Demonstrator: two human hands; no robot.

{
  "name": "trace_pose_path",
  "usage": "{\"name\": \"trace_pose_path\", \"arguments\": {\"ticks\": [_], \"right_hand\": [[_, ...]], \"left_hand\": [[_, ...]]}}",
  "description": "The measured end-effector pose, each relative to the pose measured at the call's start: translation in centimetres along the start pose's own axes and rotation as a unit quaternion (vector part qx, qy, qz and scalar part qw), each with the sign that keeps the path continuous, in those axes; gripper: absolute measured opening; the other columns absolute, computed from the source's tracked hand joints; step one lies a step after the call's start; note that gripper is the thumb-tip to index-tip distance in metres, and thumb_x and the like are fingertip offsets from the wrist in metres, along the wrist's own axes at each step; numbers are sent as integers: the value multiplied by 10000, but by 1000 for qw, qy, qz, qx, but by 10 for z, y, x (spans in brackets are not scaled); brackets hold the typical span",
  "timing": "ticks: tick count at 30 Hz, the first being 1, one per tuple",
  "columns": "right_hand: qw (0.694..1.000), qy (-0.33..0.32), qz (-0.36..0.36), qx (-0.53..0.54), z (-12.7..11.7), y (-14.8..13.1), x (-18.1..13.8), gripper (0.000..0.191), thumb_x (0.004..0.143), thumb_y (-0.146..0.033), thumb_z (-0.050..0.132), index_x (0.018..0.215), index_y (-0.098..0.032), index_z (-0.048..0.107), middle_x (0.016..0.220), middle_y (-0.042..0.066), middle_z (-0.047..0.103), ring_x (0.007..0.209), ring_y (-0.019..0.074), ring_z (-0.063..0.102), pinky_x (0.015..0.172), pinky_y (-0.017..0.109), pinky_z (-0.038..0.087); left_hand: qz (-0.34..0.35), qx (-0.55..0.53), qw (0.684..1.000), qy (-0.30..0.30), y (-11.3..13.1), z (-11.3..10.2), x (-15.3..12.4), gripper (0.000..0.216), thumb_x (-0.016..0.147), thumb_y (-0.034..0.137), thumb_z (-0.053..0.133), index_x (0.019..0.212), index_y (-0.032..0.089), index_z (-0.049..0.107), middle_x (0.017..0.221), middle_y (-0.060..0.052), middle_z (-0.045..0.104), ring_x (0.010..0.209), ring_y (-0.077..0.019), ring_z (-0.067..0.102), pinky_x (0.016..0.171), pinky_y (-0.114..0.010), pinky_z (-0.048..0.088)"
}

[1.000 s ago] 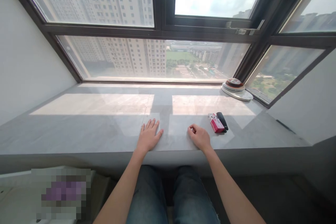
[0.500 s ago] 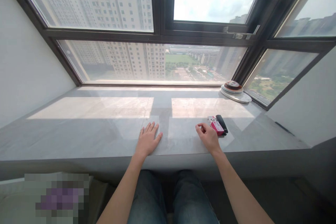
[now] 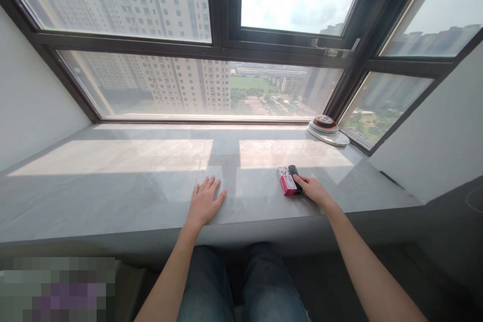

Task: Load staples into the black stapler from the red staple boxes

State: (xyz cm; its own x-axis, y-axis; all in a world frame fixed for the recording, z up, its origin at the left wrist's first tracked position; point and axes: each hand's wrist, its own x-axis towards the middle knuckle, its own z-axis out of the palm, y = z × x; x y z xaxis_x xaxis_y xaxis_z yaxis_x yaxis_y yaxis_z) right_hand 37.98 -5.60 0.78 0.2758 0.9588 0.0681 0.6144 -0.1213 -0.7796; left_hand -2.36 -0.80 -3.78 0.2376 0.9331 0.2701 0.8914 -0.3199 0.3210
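Note:
My left hand (image 3: 206, 201) lies flat on the grey marble-look windowsill (image 3: 132, 206), fingers spread, nothing in it. To the right, my right hand (image 3: 314, 190) has its fingers closed on the right side of a black stapler (image 3: 292, 170). Much of the stapler is hidden by the fingers and by the box beside it. That small pink and white box (image 3: 288, 185) lies along the stapler's left side, apparently touching it. Both rest on the sill near its front edge.
A stack of plates (image 3: 327, 131) stands in the far right corner, against the dark window frame (image 3: 279, 54). A dark strip (image 3: 391, 179) lies at the foot of the right wall. Pale sunlight patches cross the sill. My jeans-clad legs (image 3: 207, 287) are below its front edge.
My right hand has gone from the box's left side round to the stapler and closed on it. Box and stapler have shifted left and turned slightly. The left hand stays flat; the view shifted.

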Motion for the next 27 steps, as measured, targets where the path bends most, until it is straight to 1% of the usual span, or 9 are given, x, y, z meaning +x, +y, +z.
{"name": "trace_pose_path", "arguments": {"ticks": [3,8,10,11,14,18,22,24,27], "right_hand": [[1000,3,-22,14,46,-27,-14,546,865,-666,501,804,-191,764,597,15,624,608,199,556,556,272,369],[998,7,-65,16,141,-82,-31,507,929,-654,451,905,-240,742,685,18,676,665,200,589,577,255,347],[997,25,-69,-5,167,-99,-35,499,946,-658,423,889,-259,717,700,17,668,647,192,579,569,252,324],[997,34,-69,-15,175,-104,-37,502,955,-657,407,860,-261,700,692,18,657,635,190,571,566,253,315],[995,56,-74,-23,174,-103,-40,527,975,-648,368,767,-250,643,637,18,611,602,190,547,567,262,308],[995,68,-69,-10,143,-77,-47,567,965,-680,363,741,-235,635,591,6,550,570,183,505,559,267,305],[996,62,-56,16,126,-61,-53,601,938,-721,387,876,-218,710,575,-6,510,565,182,484,548,265,318],[996,62,-56,22,126,-61,-54,617,930,-730,394,925,-212,728,575,-5,512,565,184,489,550,268,329],[996,68,-58,22,128,-64,-54,629,925,-737,391,938,-212,738,579,2,528,570,191,508,557,271,343]], "left_hand": [[-27,-40,999,1,7,-2,-3,528,1008,574,348,1428,303,517,1524,-38,496,1465,-245,350,1211,-452,203],[-80,-110,990,25,33,-3,-13,622,998,623,332,1498,266,424,1410,-73,595,1359,-270,473,1174,-460,245],[-98,-118,988,36,44,-3,-14,647,979,622,385,1499,238,415,1359,-91,621,1271,-275,534,1140,-448,293],[-107,-109,987,47,49,-3,-13,665,961,611,434,1495,216,415,1338,-107,624,1238,-283,548,1116,-443,321],[-132,-54,986,89,60,-3,-12,714,888,540,573,1482,176,416,1295,-150,606,1197,-321,543,1024,-443,395],[-144,-23,983,110,60,-2,-17,524,892,479,571,1351,226,550,1167,-126,608,1113,-316,561,916,-419,448],[-146,-23,978,150,31,-8,-19,426,924,466,529,1270,231,607,1139,-105,599,1080,-289,569,947,-400,452],[-163,-9,973,163,11,-14,-15,431,923,463,528,1269,219,611,1157,-108,597,1094,-293,564,969,-402,449],[-193,14,969,157,-15,-24,-1,418,905,459,550,1231,213,640,1131,-112,609,1068,-298,572,950,-403,460]]}}
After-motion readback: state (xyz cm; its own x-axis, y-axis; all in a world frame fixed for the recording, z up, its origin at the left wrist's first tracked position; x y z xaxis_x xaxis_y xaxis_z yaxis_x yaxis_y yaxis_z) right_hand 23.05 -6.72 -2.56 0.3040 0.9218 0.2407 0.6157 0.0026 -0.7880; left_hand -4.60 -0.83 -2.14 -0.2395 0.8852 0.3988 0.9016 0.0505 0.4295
